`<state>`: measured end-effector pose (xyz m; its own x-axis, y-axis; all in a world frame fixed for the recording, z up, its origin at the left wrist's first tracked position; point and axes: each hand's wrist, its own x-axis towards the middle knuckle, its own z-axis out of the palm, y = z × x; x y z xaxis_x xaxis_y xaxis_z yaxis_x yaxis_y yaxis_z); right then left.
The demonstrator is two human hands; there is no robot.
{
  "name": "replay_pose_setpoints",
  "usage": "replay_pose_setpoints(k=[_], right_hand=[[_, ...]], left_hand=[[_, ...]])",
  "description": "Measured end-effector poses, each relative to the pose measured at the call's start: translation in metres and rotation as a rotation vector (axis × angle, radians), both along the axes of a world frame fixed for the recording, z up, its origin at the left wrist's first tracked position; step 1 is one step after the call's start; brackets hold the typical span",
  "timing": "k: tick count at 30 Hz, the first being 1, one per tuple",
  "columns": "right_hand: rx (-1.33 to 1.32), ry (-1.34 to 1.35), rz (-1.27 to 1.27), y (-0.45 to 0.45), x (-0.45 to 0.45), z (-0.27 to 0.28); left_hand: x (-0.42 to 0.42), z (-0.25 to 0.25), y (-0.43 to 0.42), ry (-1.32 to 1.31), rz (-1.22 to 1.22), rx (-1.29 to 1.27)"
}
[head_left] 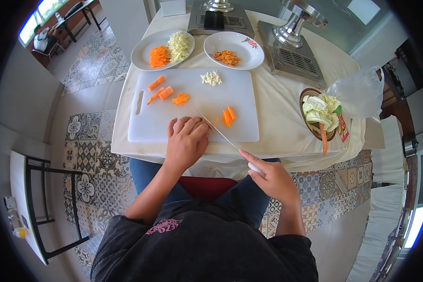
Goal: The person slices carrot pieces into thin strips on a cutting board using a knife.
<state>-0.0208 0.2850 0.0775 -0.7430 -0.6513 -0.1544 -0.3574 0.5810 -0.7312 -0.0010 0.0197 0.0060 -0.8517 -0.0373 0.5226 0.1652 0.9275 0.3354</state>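
My right hand [271,176] grips the white handle of a knife [228,141], its blade slanting up and left over the white cutting board [160,127]. Against the blade, my left hand [188,138] rests on the board with its fingers curled down; what lies beneath them is hidden. Just right of the blade are several carrot sticks [228,116]. Carrot chunks [160,89] lie at the board's upper left, with a small heap of carrot strips [180,98] beside them. Chopped white pieces [211,78] form a pile near the far edge.
Behind the board stand a plate [138,55] of shredded carrot and cabbage and a flowered plate [256,58] with orange bits. A bowl [305,94] of cabbage leaves and a carrot sits right, near a plastic bag [357,94]. Metal stands [291,56] are behind. A person [43,40] sits far left.
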Motion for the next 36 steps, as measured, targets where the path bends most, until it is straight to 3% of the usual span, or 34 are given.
replay_pose_setpoints(k=[5, 10, 14, 16, 26, 32, 36], right_hand=[[0.069, 0.097, -0.056, -0.003, 0.006, 0.009], [-0.051, 0.061, -0.126, -0.002, 0.008, 0.013], [-0.091, 0.044, -0.243, 0.006, 0.01, 0.015], [-0.212, 0.007, -0.302, 0.01, 0.012, 0.007], [-0.465, -0.265, -0.469, 0.016, 0.006, -0.02], [-0.77, -0.285, -0.506, 0.005, -0.03, -0.049], [-0.789, -0.285, -0.528, 0.002, -0.052, -0.048]], left_hand=[[0.001, 0.0, 0.0, -0.002, -0.007, 0.034], [-0.004, 0.001, -0.005, -0.005, 0.011, 0.101], [-0.019, 0.011, -0.015, -0.014, -0.203, -0.075], [-0.027, 0.013, -0.015, -0.02, -0.253, -0.175], [-0.043, 0.032, -0.031, -0.112, -0.351, -0.136], [-0.055, 0.029, -0.036, -0.141, -0.439, -0.117], [-0.056, 0.023, -0.037, -0.061, -0.424, -0.046]])
